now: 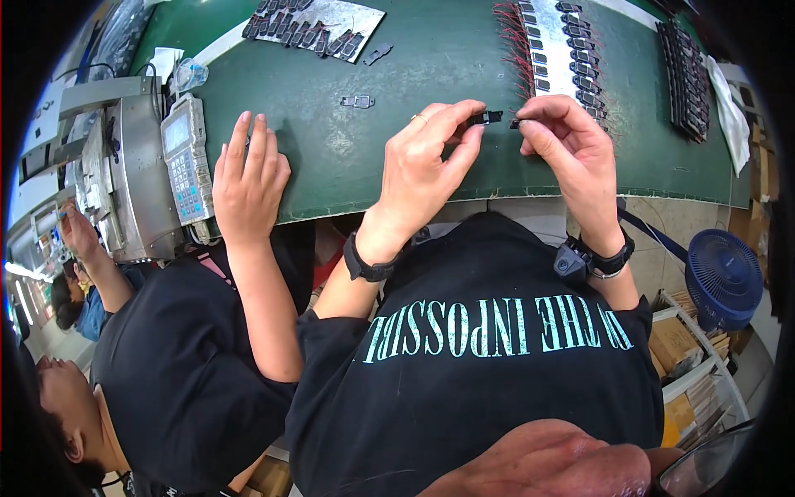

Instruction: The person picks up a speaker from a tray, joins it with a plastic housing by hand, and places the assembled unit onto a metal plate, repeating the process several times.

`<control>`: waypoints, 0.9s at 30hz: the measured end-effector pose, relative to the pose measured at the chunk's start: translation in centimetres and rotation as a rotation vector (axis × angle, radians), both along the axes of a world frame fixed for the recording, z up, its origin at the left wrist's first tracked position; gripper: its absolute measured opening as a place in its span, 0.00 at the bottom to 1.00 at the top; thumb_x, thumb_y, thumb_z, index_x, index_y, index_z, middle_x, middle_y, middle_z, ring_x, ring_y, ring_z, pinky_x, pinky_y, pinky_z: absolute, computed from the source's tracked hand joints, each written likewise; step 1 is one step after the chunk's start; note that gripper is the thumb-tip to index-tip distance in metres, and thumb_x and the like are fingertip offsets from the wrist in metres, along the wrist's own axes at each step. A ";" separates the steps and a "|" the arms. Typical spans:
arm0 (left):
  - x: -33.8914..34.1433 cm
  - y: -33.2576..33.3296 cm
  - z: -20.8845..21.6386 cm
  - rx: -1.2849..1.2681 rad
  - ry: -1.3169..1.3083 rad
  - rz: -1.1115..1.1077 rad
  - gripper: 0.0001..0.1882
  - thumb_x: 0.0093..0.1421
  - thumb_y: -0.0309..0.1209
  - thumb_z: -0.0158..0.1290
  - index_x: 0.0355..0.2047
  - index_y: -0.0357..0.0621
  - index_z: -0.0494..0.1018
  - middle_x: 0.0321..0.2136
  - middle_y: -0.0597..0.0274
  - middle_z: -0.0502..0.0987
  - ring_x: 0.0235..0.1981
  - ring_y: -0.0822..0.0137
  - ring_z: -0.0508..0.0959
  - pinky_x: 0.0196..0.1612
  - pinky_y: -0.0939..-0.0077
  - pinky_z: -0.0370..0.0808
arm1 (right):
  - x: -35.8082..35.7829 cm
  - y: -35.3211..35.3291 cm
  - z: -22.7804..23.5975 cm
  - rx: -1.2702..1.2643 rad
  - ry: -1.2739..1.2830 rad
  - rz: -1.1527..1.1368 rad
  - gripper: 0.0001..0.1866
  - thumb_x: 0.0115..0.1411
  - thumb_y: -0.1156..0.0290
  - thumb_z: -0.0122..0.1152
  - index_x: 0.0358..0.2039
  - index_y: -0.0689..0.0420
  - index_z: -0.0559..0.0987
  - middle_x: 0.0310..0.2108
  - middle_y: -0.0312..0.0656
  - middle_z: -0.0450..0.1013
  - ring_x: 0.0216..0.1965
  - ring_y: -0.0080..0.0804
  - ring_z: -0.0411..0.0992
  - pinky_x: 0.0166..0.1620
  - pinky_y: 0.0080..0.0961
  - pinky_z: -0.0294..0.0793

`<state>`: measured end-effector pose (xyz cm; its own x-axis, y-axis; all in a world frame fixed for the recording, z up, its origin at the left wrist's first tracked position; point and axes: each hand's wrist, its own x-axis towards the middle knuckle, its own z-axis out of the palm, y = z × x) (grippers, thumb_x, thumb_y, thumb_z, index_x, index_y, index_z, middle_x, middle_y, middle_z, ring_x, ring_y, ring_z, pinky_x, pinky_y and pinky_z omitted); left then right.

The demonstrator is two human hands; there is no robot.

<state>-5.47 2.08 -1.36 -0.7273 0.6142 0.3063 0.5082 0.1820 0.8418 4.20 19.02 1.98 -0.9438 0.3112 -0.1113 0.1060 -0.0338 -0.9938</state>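
Observation:
Above the near edge of the green table, my left hand (424, 161) is closed, pinching a small black plastic part (492, 118) between thumb and index finger. The part points to the right. Just across a narrow gap, my right hand (573, 142) is closed too, its thumb and fingertips gripping a tiny dark piece (515, 124) mostly hidden by the fingers. Behind my right hand lies a white board (553, 45) bearing rows of small black parts, those on the left with thin red wires. A similar loose part (358, 101) rests on the table to the left.
Another white sheet (356, 18) with black parts lies at the far left, a loose part (378, 54) beside it. Black strips (684, 81) are stacked at right. A co-worker's hand (251, 186) rests near a keypad device (187, 157). A blue fan (722, 277) stands lower right.

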 end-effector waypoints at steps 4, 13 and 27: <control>0.7 -0.1 0.4 0.068 -0.170 0.000 0.15 0.58 0.19 0.59 0.47 0.37 0.79 0.35 0.59 0.79 0.35 0.72 0.82 0.39 0.79 0.82 | 0.3 0.4 -0.3 -0.016 0.027 -0.045 0.08 0.66 0.78 0.58 0.45 0.65 0.77 0.40 0.37 0.75 0.35 0.18 0.73 0.41 0.17 0.73; 0.8 -0.3 0.4 0.112 -0.292 -0.055 0.16 0.59 0.18 0.58 0.49 0.38 0.78 0.37 0.61 0.79 0.37 0.73 0.81 0.42 0.79 0.82 | 0.2 -0.2 0.2 0.073 -0.029 -0.047 0.08 0.65 0.78 0.60 0.44 0.64 0.78 0.37 0.35 0.75 0.35 0.17 0.73 0.40 0.15 0.72; 1.1 -0.7 0.8 0.137 -0.552 -0.090 0.15 0.61 0.18 0.58 0.48 0.32 0.75 0.43 0.57 0.80 0.41 0.70 0.82 0.45 0.80 0.80 | -0.4 -0.5 0.6 0.275 -0.058 0.047 0.05 0.62 0.79 0.61 0.39 0.63 0.80 0.36 0.33 0.75 0.34 0.16 0.72 0.39 0.15 0.72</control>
<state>-4.35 1.43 -0.57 -0.7483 0.6629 -0.0232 -0.0050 0.0292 0.9996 3.83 18.55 2.60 -0.9525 0.2931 -0.0828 0.1578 0.2426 -0.9572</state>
